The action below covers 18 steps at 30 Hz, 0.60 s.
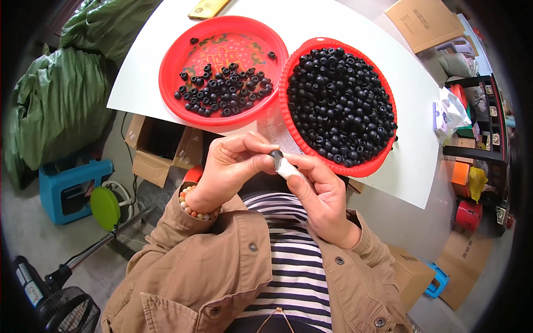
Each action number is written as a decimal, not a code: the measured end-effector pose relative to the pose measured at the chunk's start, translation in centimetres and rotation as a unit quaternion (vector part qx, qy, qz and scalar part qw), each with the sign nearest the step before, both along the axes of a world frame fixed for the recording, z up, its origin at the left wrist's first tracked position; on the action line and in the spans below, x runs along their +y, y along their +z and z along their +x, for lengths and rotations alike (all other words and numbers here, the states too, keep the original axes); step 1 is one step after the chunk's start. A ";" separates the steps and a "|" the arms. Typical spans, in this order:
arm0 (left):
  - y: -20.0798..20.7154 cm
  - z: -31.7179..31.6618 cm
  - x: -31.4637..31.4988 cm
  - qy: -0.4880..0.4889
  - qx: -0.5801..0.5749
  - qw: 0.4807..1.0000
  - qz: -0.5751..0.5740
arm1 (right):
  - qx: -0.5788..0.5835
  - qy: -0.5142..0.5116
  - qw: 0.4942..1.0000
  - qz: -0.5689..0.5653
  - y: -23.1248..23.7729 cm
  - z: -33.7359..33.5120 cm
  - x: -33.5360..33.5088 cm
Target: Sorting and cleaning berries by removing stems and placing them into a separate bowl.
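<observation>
My left hand point(236, 164) is closed in a pinch on a small round black part point(275, 152), held between thumb and forefinger. Against it, my right hand point(323, 197) grips a small tool wrapped in white point(288, 168); its grey, pointed tip, like a short blade, meets the black part. Just beyond the hands stands a red oval basket point(284, 102), heaped with many similar black parts point(341, 105). To its left, a round red tray point(166, 77) holds a looser spread of black parts point(222, 91), some with an open hole showing.
Both containers stand on a white table point(411, 150). A yellow packet point(208, 8) lies at its far edge. Left are green sacks point(58, 105), a blue stool point(72, 188) and an open carton point(161, 150). A black shelf point(480, 152) and cardboard boxes point(408, 275) stand right.
</observation>
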<state>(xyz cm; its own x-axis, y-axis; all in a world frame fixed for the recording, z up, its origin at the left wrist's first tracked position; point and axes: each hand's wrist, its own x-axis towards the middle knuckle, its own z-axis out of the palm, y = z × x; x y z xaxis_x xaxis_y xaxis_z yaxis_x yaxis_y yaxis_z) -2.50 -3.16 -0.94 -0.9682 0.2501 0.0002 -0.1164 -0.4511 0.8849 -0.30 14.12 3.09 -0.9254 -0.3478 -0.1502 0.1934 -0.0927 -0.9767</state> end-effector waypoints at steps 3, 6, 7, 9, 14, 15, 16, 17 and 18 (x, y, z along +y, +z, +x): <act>-0.6 0.1 -0.1 -0.003 0.046 0.999 0.007 | -0.017 -0.013 0.999 -0.045 -0.1 -0.1 -0.4; -0.4 0.1 0.1 0.005 0.038 0.999 0.026 | -0.036 -0.018 0.995 -0.090 0.1 -0.1 -0.7; -0.4 0.1 0.0 -0.009 0.008 0.998 0.057 | -0.043 -0.015 0.994 -0.103 0.1 -0.2 -0.8; -0.5 0.0 -0.2 -0.037 -0.052 0.991 0.120 | -0.050 0.000 0.990 -0.131 0.2 -0.2 -0.8; -0.9 0.0 -0.1 -0.109 -0.164 0.958 0.210 | -0.037 -0.021 0.992 -0.115 -0.1 -0.5 -0.1; -1.1 0.1 0.0 -0.126 -0.175 0.949 0.229 | -0.026 -0.008 0.994 -0.106 0.1 -0.8 -0.1; -1.2 0.2 0.1 -0.135 -0.184 0.947 0.227 | -0.015 0.003 0.995 -0.097 0.2 -1.1 0.0; -1.3 0.2 0.2 -0.146 -0.193 0.941 0.236 | -0.018 0.008 0.995 -0.103 0.3 -1.1 -0.2; -1.6 0.3 0.2 -0.157 -0.202 0.935 0.246 | -0.021 0.013 0.994 -0.109 0.3 -1.2 -0.4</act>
<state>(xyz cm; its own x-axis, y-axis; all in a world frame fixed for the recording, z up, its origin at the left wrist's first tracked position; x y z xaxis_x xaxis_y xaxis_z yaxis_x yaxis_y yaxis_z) -2.20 -2.95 -2.50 -0.7931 0.5879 -0.1593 -0.5908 -0.6790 0.4358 -1.53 13.68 3.39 -0.9105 -0.3993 -0.1077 0.2390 -0.2955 -0.9250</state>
